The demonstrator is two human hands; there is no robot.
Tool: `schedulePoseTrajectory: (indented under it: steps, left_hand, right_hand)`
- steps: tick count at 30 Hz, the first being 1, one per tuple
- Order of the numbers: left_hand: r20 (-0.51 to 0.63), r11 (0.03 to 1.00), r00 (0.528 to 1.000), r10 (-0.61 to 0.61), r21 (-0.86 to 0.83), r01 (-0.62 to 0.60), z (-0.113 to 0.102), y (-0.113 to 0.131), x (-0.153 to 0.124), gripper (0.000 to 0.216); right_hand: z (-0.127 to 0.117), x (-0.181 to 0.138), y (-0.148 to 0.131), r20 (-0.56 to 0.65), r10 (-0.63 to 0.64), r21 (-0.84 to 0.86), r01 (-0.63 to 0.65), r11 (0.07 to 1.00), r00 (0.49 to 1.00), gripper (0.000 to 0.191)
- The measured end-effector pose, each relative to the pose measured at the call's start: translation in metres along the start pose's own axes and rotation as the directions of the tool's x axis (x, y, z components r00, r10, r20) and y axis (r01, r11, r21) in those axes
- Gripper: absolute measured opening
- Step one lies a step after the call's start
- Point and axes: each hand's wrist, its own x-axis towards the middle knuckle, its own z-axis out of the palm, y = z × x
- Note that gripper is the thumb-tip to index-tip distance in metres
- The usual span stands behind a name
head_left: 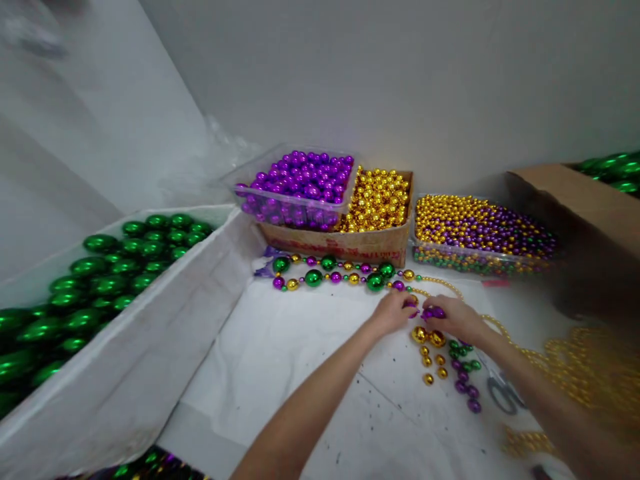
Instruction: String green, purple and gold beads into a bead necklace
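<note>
My left hand [393, 312] is closed in a pinch at the near end of a bead garland, by a gold bead and a small purple bead. Just to its right, my right hand [454, 317] is closed on purple beads [434, 312]. The garland [336, 277] of green, gold and purple beads lies in two rows across the white sheet. Thin gold bead chain [443, 283] runs rightward from it. Below my hands lie loose gold beads [428, 361], green beads [459, 349] and purple beads [468, 389].
Scissors [503, 397] lie beside my right forearm, with piled gold chain [565, 357] beyond. Behind stand a clear tub of purple beads [295, 207], a cardboard box [340, 245] with gold beads and a tub of mixed beads [480, 227]. A white-walled box [165, 340] holds green beads.
</note>
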Motion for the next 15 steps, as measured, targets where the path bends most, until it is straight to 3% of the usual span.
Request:
schedulePoseTrajectory:
  steps: [3, 6, 8, 11, 15]
  left_hand:
    - [-0.036, 0.998, 0.998, -0.052, -0.032, 0.051, 0.04, -0.009, 0.0, 0.022]
    - [-0.045, 0.993, 0.995, -0.088, -0.086, 0.084, 0.053, -0.013, -0.002, 0.031]
    - [-0.032, 0.988, 0.994, -0.102, -0.122, 0.098, 0.053, -0.017, -0.005, 0.034]
    - [-0.018, 0.978, 0.992, -0.122, -0.172, 0.117, 0.048, -0.021, -0.015, 0.036]
    - [-0.032, 0.966, 0.986, -0.163, -0.207, 0.153, 0.025, -0.023, -0.04, 0.04]
  right_hand:
    - [0.007, -0.002, 0.013, 0.017, 0.007, -0.078, -0.006, 0.997, 1.0, 0.032]
    - [0.004, -0.008, 0.026, 0.041, -0.003, -0.094, 0.007, 0.996, 0.999, 0.058]
    - [0.001, -0.013, 0.031, 0.05, -0.009, -0.09, 0.013, 0.996, 0.999, 0.064]
    - [-0.002, -0.017, 0.031, 0.03, 0.006, -0.095, -0.004, 0.996, 1.0, 0.058]
    - [-0.001, -0.019, 0.024, -0.022, 0.022, -0.116, -0.024, 0.993, 1.0, 0.05]
